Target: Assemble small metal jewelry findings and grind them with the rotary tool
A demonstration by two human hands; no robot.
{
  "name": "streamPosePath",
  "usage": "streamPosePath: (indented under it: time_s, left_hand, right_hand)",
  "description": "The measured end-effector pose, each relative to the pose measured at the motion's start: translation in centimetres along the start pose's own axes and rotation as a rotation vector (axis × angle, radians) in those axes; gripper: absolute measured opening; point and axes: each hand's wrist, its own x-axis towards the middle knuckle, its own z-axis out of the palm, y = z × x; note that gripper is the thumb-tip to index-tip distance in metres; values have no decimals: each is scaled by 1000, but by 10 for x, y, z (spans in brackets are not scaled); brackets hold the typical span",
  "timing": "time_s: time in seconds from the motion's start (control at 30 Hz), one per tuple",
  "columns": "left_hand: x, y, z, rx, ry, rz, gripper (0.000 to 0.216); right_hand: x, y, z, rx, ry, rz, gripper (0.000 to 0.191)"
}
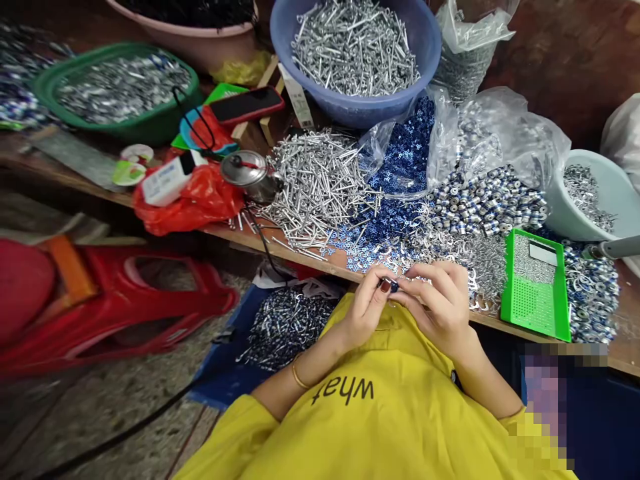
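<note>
Both hands meet at the front edge of the workbench, over my yellow shirt. My left hand (369, 300) pinches a small dark blue metal part (393, 285) between thumb and fingers. My right hand (437, 303) closes on the same part from the other side, its fingertips hiding most of it. Just beyond my fingers lie small blue stamped pieces (360, 248) and silver clips (425, 240). A heap of silver metal pins (320, 180) is farther left, and blue-and-silver cylindrical pieces (493, 200) are piled to the right.
A blue basin (280, 40) of metal pins stands at the back. Near the right front is a green perforated tray (563, 293). A green basin (45, 87) and red plastic bag (215, 197) are left. Below the bench sit a blue bin (210, 380) and red stool (100, 320).
</note>
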Motion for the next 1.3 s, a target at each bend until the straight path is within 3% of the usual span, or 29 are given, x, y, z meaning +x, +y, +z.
streamPosePath:
  time_s: [0.4, 0.6, 0.73, 0.83, 0.9, 0.93, 0.97, 1.03, 1.07, 1.1, 1.2, 1.3]
  left_hand:
    - [12, 14, 20, 221, -157, 76, 30]
    - [18, -1, 31, 239, -294, 67, 31]
    - [25, -11, 40, 298, -396, 118, 26]
    - [28, -19, 48, 375, -397, 126, 21]
    - [30, -25, 54, 377, -410, 73, 20]
    - [30, -29, 58, 365, -429, 41, 21]
    - [31, -32, 63, 351, -448, 11, 23]
    - [31, -39, 72, 326, -472, -53, 26]
    - [31, -42, 77, 316, -486, -86, 28]
    - [30, -44, 82, 305, -505, -117, 28]
    - [31, -47, 94, 280, -572, -196, 29]
    - [34, -50, 99, 283, -585, -238, 30]
  right_hand:
    - [-24, 24, -21, 66, 39, 17, 15]
    - [-43, 40, -29, 103, 30, 23, 15]
    - [-61, 43, -29, 39, 122, 53, 18]
    - [-71, 52, -40, 6, 14, 77, 24]
    - [-70, 73, -61, -8, -19, 133, 28]
    - [-67, 90, -75, -33, 65, 192, 31]
    - [-63, 110, -92, -91, 241, 293, 35]
    - [-53, 160, -127, -234, 768, 483, 50]
    - [-48, 185, -144, -252, 912, 539, 62]
    - [-44, 210, -158, -224, 938, 567, 70]
    - [-41, 257, -184, -33, 773, 566, 63]
    - [-58, 253, -189, 104, 713, 603, 48]
